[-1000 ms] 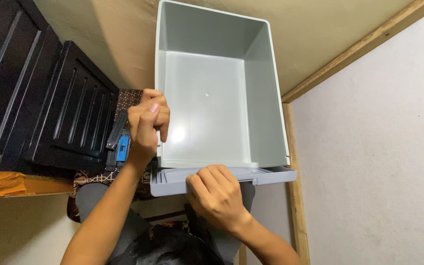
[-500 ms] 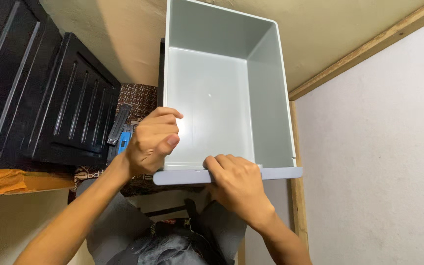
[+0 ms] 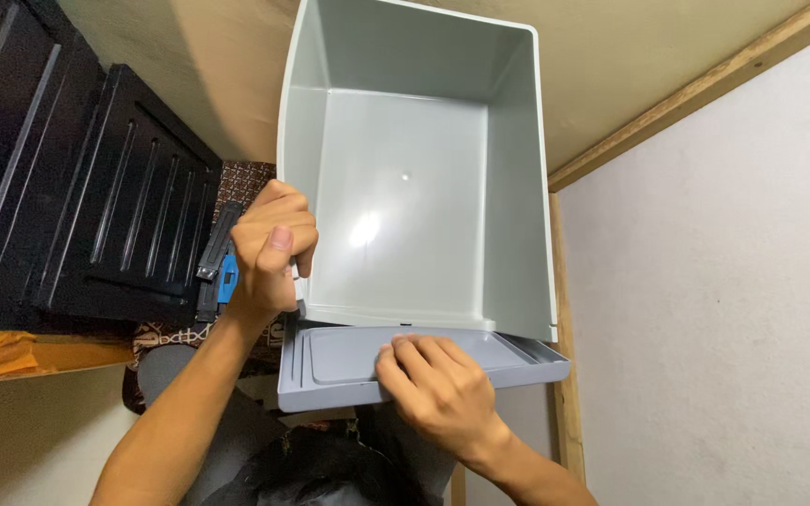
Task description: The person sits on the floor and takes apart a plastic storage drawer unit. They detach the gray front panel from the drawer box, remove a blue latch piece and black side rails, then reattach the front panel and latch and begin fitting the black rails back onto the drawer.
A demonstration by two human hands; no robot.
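Note:
An empty grey plastic bin [image 3: 405, 197] stands in front of me, seen from above. A grey front panel [image 3: 349, 361] lies flat along its near edge, tilted out from the bin. My left hand [image 3: 272, 248] is closed around the bin's near left corner and rim. My right hand [image 3: 433, 389] presses down on the front panel with fingers spread over its top face. Nothing lies inside the bin.
Black ribbed drawer fronts [image 3: 105, 220] lean at the left, with a black and blue tool [image 3: 219, 267] beside them on a patterned cloth [image 3: 236, 183]. A white wall [image 3: 724, 281] with wooden trim [image 3: 696, 89] runs along the right. An orange surface [image 3: 11, 354] sits at lower left.
The grey front panel has swung out and now lies flatter along the bin's near edge. My right hand shifted onto its top face. My left hand kept its hold on the left corner.

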